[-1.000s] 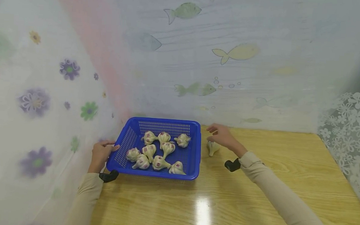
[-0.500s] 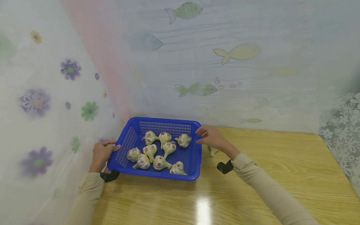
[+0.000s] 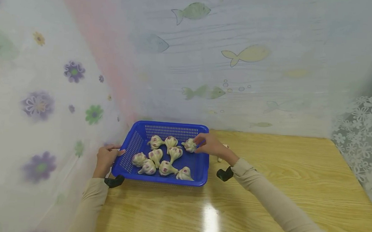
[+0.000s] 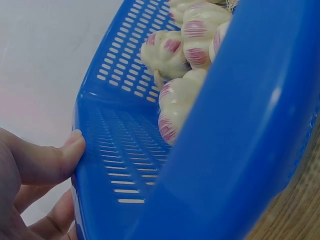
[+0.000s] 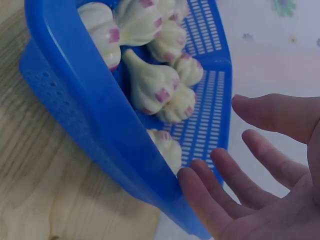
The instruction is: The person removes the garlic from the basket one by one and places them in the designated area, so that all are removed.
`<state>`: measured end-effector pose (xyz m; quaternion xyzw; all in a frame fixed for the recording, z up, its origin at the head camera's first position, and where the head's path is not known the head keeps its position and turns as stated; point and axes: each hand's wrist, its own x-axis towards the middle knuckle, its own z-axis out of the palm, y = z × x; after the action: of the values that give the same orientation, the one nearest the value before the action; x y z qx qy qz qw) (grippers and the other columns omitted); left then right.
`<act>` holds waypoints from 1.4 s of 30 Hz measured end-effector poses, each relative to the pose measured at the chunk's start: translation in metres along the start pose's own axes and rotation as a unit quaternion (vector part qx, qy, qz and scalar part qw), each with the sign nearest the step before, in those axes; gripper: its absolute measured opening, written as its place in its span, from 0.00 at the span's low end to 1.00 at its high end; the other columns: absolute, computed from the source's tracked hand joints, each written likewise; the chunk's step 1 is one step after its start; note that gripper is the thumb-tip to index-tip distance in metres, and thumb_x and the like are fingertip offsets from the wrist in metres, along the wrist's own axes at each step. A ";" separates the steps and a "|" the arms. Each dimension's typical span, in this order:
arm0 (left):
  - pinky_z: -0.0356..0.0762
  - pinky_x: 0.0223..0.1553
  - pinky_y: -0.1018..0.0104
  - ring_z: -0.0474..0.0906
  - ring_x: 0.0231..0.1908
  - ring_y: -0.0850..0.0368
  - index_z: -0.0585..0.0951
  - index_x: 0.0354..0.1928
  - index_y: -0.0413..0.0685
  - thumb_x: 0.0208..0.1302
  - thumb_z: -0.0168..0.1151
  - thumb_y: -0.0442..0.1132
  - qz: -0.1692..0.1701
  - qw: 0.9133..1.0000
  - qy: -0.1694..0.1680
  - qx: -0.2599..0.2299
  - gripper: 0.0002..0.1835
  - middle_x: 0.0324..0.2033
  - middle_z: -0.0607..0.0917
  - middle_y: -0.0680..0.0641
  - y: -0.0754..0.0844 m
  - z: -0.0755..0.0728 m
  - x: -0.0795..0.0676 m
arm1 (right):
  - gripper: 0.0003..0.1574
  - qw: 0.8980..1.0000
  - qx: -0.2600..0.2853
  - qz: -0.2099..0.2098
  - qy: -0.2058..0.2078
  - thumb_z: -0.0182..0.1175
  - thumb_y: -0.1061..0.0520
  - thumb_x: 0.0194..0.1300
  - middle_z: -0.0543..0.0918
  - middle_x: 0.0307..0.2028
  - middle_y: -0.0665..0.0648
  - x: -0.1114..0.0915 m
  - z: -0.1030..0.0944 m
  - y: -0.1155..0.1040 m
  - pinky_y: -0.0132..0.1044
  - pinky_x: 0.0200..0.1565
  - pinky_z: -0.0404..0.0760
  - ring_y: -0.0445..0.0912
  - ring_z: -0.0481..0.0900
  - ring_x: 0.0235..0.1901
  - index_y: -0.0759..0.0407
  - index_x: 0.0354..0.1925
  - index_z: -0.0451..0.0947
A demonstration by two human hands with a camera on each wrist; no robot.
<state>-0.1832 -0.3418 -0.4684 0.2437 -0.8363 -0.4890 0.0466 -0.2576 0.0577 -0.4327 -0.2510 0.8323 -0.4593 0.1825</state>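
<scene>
A blue plastic basket (image 3: pixel 158 179) with slotted walls holds several white garlic bulbs (image 3: pixel 155 156) with purple-pink patches. My left hand (image 3: pixel 105 160) grips its left rim; in the left wrist view the thumb (image 4: pixel 65 157) lies on the top of the rim and the fingers are outside. Over the right rim reaches my right hand (image 3: pixel 212 145), its fingertips close to the garlic bulb (image 3: pixel 189 145) in the back right corner. The right wrist view shows these fingers (image 5: pixel 240 180) spread and loosely bent with nothing between them. One more garlic bulb (image 3: pixel 220 159) lies on the table, mostly hidden behind my right wrist.
The wood-grain table (image 3: pixel 264 190) extends to the right and front. A wall with painted fish (image 3: pixel 203 92) stands behind the basket, and a flowered wall (image 3: pixel 43 129) rises close on the left. Each wrist carries a black mount (image 3: pixel 225 174).
My right hand has moved left, from above the garlic bulb on the table to over the basket's right rim, with nothing in it. The left hand keeps its grip on the basket.
</scene>
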 end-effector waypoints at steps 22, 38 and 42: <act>0.80 0.28 0.63 0.79 0.27 0.57 0.79 0.53 0.34 0.58 0.65 0.39 -0.013 1.000 0.005 -0.011 0.22 0.44 0.81 0.33 -0.002 0.002 0.002 | 0.26 0.987 0.066 0.080 -0.121 0.68 0.67 0.52 0.75 0.46 0.70 0.021 0.043 0.000 0.49 0.40 0.80 0.49 0.77 0.39 0.69 0.50 0.73; 0.79 0.29 0.63 0.78 0.29 0.56 0.79 0.54 0.34 0.58 0.64 0.40 -0.014 1.000 0.001 -0.004 0.23 0.46 0.80 0.33 0.001 0.001 0.001 | 0.28 0.975 0.011 0.143 -0.173 0.70 0.66 0.48 0.79 0.39 0.59 0.034 0.067 0.000 0.52 0.41 0.80 0.46 0.78 0.32 0.66 0.50 0.75; 0.79 0.28 0.64 0.78 0.28 0.57 0.79 0.53 0.35 0.58 0.64 0.39 -0.013 1.000 0.005 -0.002 0.22 0.46 0.80 0.33 0.001 0.001 0.000 | 0.27 0.971 0.004 0.147 -0.190 0.69 0.69 0.46 0.78 0.32 0.58 0.034 0.070 0.000 0.51 0.41 0.80 0.46 0.77 0.29 0.66 0.48 0.75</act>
<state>-0.1842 -0.3406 -0.4685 0.2567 -0.8317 -0.4902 0.0453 -0.2481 -0.0094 -0.4713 -0.2075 0.8083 -0.3749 0.4037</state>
